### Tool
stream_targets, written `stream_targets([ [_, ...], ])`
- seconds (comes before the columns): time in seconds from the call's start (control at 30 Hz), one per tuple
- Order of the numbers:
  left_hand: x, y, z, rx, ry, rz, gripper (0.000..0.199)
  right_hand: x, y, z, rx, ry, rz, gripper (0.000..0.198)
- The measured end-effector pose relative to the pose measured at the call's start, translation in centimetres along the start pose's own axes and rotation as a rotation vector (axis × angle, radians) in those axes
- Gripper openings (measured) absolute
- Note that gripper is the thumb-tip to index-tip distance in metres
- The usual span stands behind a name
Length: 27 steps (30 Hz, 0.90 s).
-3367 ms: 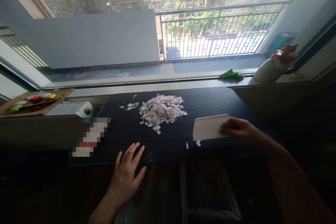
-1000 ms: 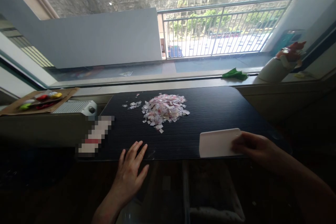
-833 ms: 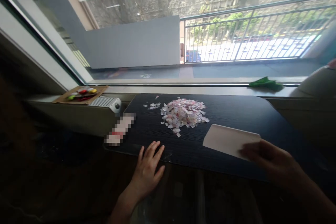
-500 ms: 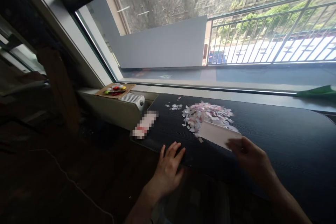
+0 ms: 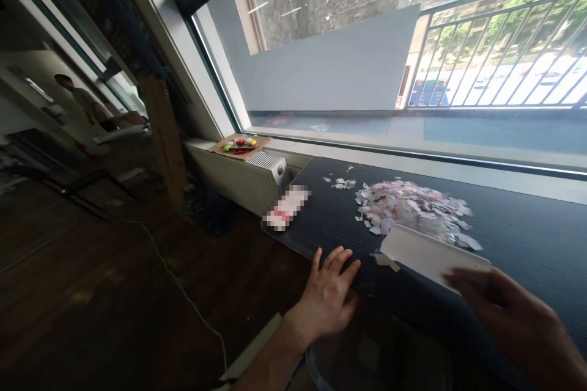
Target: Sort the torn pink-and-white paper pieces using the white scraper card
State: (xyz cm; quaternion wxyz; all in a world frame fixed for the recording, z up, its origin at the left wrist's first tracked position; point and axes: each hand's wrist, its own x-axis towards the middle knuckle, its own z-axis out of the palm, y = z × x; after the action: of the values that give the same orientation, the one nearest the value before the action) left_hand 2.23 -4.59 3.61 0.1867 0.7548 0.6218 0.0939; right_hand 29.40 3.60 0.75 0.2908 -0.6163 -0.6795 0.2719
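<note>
A large heap of small pinkish-white paper pieces [image 5: 413, 204] is spread on the dark tabletop [image 5: 316, 226]. My right hand [image 5: 499, 299] is closed on one end of a flat pale rectangular card [image 5: 426, 253], whose long edge lies close to the near side of the heap. A few loose scraps [image 5: 386, 261] lie by the card's left corner. My left hand [image 5: 330, 287] rests at the table's front edge with its fingers spread, holding nothing. A smaller cluster of scraps [image 5: 343, 184] sits behind and left of the heap.
A blurred-out pink and white item [image 5: 288, 208] lies at the table's left end. Beyond it are a white radiator [image 5: 270, 162] and a brown sheet with colourful small things [image 5: 241, 145]. A window runs along the back. A person [image 5: 85, 104] stands far left; a cable [image 5: 178, 284] crosses the floor.
The view has swung left, so the table appears further right. The card has come nearer the front edge, with a few scraps now on the near side by its corner.
</note>
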Motion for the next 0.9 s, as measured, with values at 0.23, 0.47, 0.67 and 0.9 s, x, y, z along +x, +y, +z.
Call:
stream_targets([
  [0.23, 0.0, -0.6, 0.6, 0.024, 0.031, 0.034, 0.062, -2.7, -1.3, -1.2, 0.059, 0.142, 0.049, 0.029],
  [0.47, -0.1, -1.5, 1.5, 0.079, 0.147, 0.109, 0.059, -3.6, -2.3, -1.4, 0.115, 0.155, 0.112, 0.029],
  [0.67, 0.0, -1.5, 1.5, 0.098, 0.137, 0.109, 0.059, -3.4, -2.9, -0.4, 0.128, 0.047, 0.064, 0.028],
  [0.9, -0.1, -1.5, 1.5, 0.094, 0.144, 0.119, 0.059, -3.9, -3.4, -1.1, 0.035, 0.108, 0.092, 0.028],
])
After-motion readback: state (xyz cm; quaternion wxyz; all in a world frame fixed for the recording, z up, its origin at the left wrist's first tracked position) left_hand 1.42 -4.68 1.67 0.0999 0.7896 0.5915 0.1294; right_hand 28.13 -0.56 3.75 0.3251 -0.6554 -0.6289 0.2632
